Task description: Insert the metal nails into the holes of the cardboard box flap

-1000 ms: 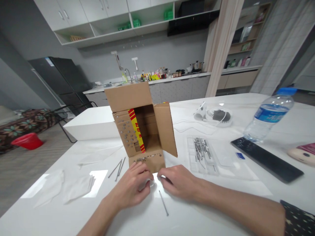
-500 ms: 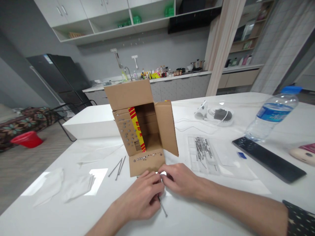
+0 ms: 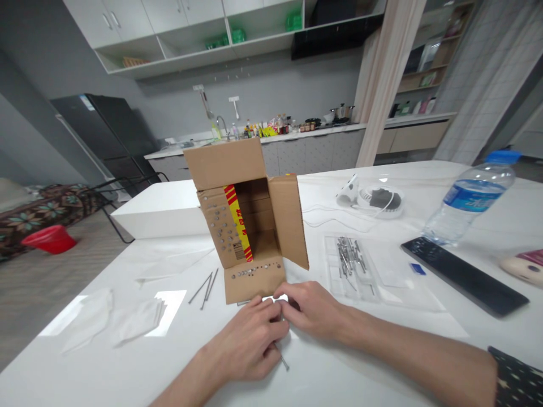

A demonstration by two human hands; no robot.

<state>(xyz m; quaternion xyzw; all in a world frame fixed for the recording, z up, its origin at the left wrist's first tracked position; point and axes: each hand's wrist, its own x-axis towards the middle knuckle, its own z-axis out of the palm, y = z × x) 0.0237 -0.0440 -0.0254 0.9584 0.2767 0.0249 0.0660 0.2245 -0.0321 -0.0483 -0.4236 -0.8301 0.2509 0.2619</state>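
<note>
Nails fill most of the containers here. A cardboard box (image 3: 250, 226) stands upright on the white surface (image 3: 339, 362) with its flaps folded out; its hollow looks bare apart from a red and yellow strip down the inner left wall. Rows of round nail heads dot the left flap and the lower front flap, so those nails sit pushed through the card. To the right of the box lies a clear plastic tray (image 3: 356, 265), and a loose bundle of nails (image 3: 350, 254) rests in its middle compartments. To the left of the box, three more nails (image 3: 205, 287) lie bare on the surface, near some crumpled white tissues (image 3: 123, 322).

Both hands meet just in front of the box's lower flap. The left hand (image 3: 250, 345) has its fingers curled down over a single nail (image 3: 283, 362), whose tip pokes out from under the hand toward the person; the grip is closed about the nail's upper end, though how firmly it pinches I cannot tell. The right hand (image 3: 311, 308) rests beside it, its fingertips touching those of the left hand, the grip drawn nearly shut on something too small to make out.

Farther right stand a water bottle (image 3: 469, 198) with a blue cap, partly full, and a black remote (image 3: 462, 275).
</note>
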